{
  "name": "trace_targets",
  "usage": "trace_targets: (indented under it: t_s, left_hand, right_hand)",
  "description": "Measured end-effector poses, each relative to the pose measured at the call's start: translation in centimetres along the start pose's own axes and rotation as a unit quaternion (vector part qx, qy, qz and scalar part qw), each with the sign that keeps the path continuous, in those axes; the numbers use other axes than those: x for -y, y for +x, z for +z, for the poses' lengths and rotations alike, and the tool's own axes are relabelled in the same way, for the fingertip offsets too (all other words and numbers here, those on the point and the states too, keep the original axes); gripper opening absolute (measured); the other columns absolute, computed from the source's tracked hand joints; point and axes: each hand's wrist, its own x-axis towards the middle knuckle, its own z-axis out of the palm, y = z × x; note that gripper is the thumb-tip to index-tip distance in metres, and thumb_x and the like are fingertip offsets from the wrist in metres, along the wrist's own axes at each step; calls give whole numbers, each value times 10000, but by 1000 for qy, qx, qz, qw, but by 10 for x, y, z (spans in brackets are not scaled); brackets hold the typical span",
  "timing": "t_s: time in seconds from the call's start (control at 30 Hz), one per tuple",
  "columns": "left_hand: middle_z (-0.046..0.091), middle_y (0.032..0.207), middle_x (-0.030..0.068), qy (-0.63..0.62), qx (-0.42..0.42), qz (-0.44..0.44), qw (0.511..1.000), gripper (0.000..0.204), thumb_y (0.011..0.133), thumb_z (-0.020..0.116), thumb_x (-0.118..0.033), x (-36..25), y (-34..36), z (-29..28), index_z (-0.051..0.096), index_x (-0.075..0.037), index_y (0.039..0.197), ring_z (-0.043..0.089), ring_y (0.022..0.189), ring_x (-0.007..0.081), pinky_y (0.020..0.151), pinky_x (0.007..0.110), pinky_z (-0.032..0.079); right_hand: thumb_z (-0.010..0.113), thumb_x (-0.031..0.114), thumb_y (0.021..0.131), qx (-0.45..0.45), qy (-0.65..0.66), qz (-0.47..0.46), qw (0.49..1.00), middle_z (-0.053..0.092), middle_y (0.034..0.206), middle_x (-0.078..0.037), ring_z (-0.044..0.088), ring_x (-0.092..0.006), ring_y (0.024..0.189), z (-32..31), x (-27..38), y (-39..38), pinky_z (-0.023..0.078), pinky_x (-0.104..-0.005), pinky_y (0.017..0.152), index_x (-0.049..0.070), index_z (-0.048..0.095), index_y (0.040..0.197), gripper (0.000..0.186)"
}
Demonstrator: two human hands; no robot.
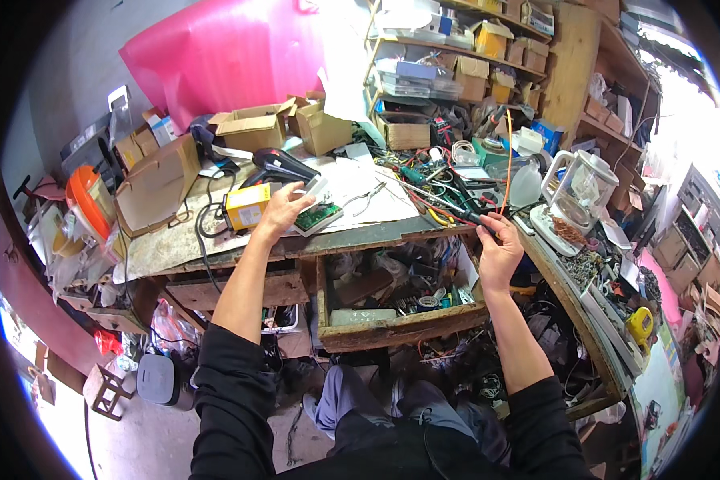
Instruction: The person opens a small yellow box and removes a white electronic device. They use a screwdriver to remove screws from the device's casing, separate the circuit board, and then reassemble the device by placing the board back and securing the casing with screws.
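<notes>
My left hand is over the bench, its fingers bent against the edge of a white-cased device with a bare green circuit board. A white casing part stands just beyond those fingertips. My right hand, at the bench's front edge, is closed round the dark handle of what looks like a long screwdriver, pointing away to the left over loose tools. A yellow box is left of my left hand, and a black heat gun lies behind it. Pliers rest on white paper between my hands.
Below the bench top an open wooden drawer full of parts juts toward me. Tangled tools and cables crowd the back right, near a clear jug. Cardboard boxes line the back. A thin orange rod rises beside my right hand.
</notes>
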Motion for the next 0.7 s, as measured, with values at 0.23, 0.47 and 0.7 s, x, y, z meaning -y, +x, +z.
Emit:
trace_targets:
  t_s: [0.23,0.47,0.7]
  left_hand:
    - [714,1136,53,-121,-124,55,983,520,1035,645,-342,-1,-23,-2,611,9,1417,676,993,124,882,298,517]
    - [726,1135,147,-407,-47,-5,912,443,1082,525,-341,-19,-66,3,619,33,1302,739,962,253,804,375,602]
    - [693,1288,254,-505,-31,-41,861,567,1121,338,-368,-21,-112,15,530,58,1442,724,1069,353,905,451,619]
  right_hand:
    - [820,-40,836,2,1,17,1000,749,1162,-93,705,-210,1094,42,-35,3,543,-314,966,52,823,1100,279]
    - [800,-31,840,46,-24,-34,998,752,1097,-134,738,-297,1005,87,-48,1,578,-363,896,41,794,1063,234]
    - [785,117,848,216,-266,-133,930,698,1207,-101,618,-323,1188,94,-49,0,486,-459,1012,152,775,1113,268]
